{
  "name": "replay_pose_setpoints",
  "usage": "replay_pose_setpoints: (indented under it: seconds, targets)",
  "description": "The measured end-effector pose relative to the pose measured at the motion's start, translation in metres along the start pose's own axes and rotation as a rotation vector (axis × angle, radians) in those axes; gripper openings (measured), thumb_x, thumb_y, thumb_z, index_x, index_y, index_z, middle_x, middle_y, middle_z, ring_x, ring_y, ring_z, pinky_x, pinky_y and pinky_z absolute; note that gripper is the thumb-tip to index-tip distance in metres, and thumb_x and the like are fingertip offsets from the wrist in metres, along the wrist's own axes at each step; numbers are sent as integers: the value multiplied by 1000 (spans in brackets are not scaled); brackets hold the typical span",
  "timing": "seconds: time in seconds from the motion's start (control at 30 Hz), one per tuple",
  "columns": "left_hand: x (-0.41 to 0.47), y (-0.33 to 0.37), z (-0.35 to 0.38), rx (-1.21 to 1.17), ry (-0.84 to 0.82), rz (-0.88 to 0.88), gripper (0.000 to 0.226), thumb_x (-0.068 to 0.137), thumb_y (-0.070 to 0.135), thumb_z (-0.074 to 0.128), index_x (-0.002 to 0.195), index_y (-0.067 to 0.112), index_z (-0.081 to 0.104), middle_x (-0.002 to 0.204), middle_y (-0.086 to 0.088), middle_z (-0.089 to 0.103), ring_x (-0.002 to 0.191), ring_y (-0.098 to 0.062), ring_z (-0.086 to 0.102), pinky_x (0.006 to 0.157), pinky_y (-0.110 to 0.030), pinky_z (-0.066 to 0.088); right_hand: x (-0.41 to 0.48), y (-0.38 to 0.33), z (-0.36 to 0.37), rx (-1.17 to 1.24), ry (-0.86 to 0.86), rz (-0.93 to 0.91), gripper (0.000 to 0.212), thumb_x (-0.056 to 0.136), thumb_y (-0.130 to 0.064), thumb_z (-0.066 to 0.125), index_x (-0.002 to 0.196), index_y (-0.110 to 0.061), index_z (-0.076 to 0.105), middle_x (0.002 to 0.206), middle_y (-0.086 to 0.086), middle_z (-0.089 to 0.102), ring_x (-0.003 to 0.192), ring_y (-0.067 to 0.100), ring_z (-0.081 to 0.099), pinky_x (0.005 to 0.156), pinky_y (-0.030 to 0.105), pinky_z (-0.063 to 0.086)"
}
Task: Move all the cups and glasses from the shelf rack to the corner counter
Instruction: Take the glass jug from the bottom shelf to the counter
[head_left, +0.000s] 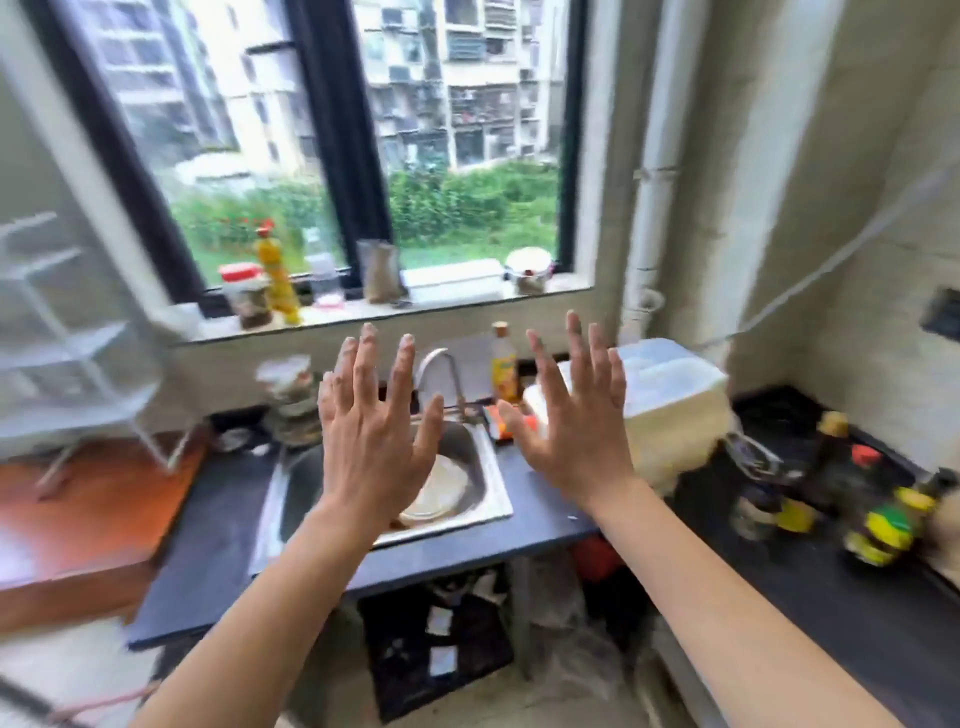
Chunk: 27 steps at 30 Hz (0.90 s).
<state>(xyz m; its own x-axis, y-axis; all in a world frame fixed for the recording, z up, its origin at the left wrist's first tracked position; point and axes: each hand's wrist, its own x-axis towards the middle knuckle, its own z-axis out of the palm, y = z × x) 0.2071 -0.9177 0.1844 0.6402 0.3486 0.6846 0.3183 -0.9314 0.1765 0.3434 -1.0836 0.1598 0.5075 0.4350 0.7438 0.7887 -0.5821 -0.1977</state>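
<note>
Both my hands are raised in front of me over the sink, fingers spread, holding nothing. My left hand (374, 421) is above the steel sink (488, 488); my right hand (576, 415) is to its right, in front of a white plastic box (675, 405). A white wire shelf rack (67, 353) stands at the far left on an orange-brown board; it is blurred, and I cannot make out cups on it. Blurred glasses (753, 467) and bottles sit on the dark corner counter (831, 597) at the right.
A plate lies in the sink under a curved tap (441, 374). Stacked bowls (291, 405) stand left of the sink. Jars and bottles line the window sill (363, 312). A yellow bottle (504, 369) stands behind the sink. Clutter fills the space under the counter.
</note>
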Motion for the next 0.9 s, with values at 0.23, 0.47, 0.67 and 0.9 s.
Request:
replay_pose_setpoints:
  seconds: [0.23, 0.47, 0.67, 0.9]
  targets:
    - [-1, -171, -39, 179, 46, -216, 68, 94, 53, 38, 154, 22, 31, 163, -17, 16, 148, -40, 19, 112, -63, 23, 62, -146, 114, 187, -93, -186, 82, 91, -61, 54, 159, -28, 23, 170, 14, 6, 156, 37, 5, 123, 58, 9]
    - [7, -289, -40, 320, 32, -370, 69, 93, 54, 37, 153, 20, 31, 163, -18, 17, 148, -40, 18, 114, -62, 22, 114, -235, 226, 329, -157, -311, 85, 89, -61, 55, 160, -28, 21, 170, 13, 3, 156, 36, 0, 123, 58, 5]
    - [47, -384, -45, 474, -7, -489, 69, 94, 54, 37, 154, 23, 27, 164, -16, 14, 150, -36, 14, 116, -60, 20, 183, -309, 317, 466, -213, -362, 86, 90, -66, 49, 160, -32, 15, 170, 10, -1, 156, 38, 0, 123, 59, 7]
    - [63, -484, -57, 554, -10, -634, 68, 93, 53, 35, 152, 19, 33, 163, -17, 20, 149, -35, 18, 117, -54, 20, 226, -399, 387, 586, -315, -474, 81, 92, -63, 50, 158, -25, 24, 168, 15, 12, 155, 36, 10, 121, 51, 21]
